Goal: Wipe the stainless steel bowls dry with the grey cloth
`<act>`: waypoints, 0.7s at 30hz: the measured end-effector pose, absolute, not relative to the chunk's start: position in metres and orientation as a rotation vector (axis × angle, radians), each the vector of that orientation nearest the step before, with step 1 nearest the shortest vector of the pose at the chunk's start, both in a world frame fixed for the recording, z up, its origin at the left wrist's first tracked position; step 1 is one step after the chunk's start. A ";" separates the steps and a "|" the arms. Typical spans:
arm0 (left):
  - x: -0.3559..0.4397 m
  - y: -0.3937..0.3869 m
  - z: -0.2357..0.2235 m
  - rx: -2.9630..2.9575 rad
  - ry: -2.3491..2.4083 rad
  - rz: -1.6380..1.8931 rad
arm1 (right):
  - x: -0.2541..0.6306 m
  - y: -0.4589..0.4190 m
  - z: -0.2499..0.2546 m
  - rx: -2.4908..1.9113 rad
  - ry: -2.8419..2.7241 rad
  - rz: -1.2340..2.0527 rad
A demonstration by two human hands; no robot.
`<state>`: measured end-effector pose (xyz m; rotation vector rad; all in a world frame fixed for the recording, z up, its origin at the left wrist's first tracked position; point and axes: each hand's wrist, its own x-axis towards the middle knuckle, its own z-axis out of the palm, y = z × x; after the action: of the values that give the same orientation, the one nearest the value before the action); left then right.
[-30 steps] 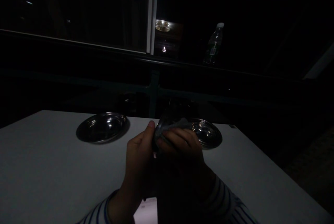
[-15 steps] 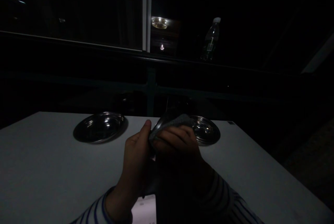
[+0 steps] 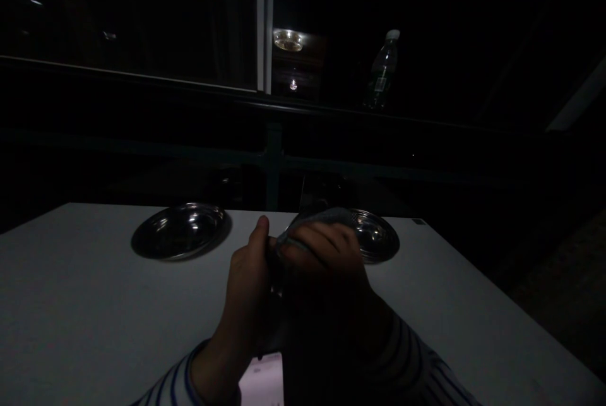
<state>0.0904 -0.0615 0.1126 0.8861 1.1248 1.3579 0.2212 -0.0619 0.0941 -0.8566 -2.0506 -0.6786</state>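
Observation:
In the middle of the head view my left hand [image 3: 249,280] is closed, thumb pointing up, around a dark shiny object that looks like metal. Its shape is mostly hidden by my hands and the dim light. My right hand [image 3: 326,254] has its fingers curled over a grey cloth [image 3: 338,214] and presses it against that object. Behind my right hand, a round metal dish [image 3: 379,238] is partly covered. A second shallow metal dish [image 3: 175,235] rests on the white table [image 3: 108,311], left of my hands.
A lit phone screen [image 3: 262,381] shows below my left wrist. On the dark ledge past the table stands a clear bottle [image 3: 383,71] with a white cap. A pale window frame [image 3: 265,21] rises at the back. The table's far edge lies just behind the dishes.
My right hand and the cloth have shifted slightly right over the held object, and the cloth has bunched differently. My left thumb has moved a little left. The dishes stay put.

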 end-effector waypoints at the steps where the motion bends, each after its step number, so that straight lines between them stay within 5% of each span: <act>1: 0.091 -0.062 0.113 0.907 1.138 1.345 | 0.223 -0.061 0.097 -0.884 -1.993 -0.658; 21: 0.089 -0.057 0.122 0.508 0.813 1.320 | 0.207 -0.063 0.086 -0.704 -2.249 -0.790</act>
<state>0.0894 -0.0571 0.1223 0.5077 0.8130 1.3202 0.2074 -0.0630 0.0860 -0.7045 -2.2494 -0.7899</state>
